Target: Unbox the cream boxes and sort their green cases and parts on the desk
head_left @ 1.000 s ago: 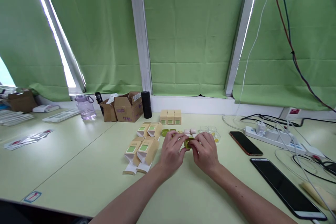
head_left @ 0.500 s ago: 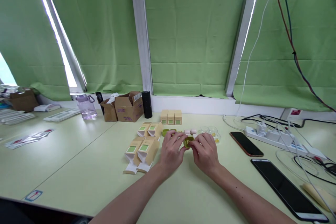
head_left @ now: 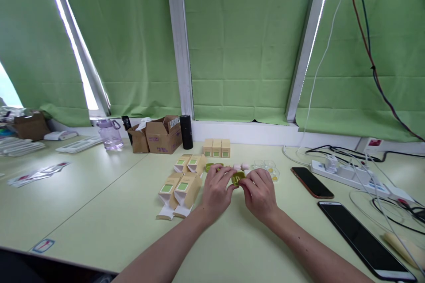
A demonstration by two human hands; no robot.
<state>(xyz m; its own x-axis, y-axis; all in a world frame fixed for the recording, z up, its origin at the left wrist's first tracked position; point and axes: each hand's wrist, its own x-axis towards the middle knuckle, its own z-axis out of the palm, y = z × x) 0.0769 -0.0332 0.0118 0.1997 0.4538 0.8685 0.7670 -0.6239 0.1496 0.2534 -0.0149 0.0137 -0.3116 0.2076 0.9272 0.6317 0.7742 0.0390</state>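
Observation:
My left hand (head_left: pixel 216 190) and my right hand (head_left: pixel 260 192) meet over the middle of the pale green table (head_left: pixel 99 212). Both pinch a small round olive-green lid-like piece (head_left: pixel 237 178) between their fingertips, just above the tabletop. Left of my hands lie several open tan cartons with green labels (head_left: pixel 181 188). Behind them stand three small closed tan boxes (head_left: pixel 216 147) in a row. A green round piece (head_left: pixel 209 167), small pink blocks (head_left: pixel 241 166) and clear plastic pieces (head_left: pixel 268 167) lie just beyond my fingers.
Two dark phones (head_left: pixel 312 181) (head_left: pixel 360 234) lie at the right, near a white power strip (head_left: pixel 345 171) with tangled cables. At the back left stand open cardboard boxes (head_left: pixel 159 135), a black cylinder (head_left: pixel 186 131) and a clear purple bottle (head_left: pixel 109 135). Green blinds cover the windows.
Both hands stay together on the small green piece; it has turned slightly between the fingers and sits a touch higher. The rest of the table is unchanged.

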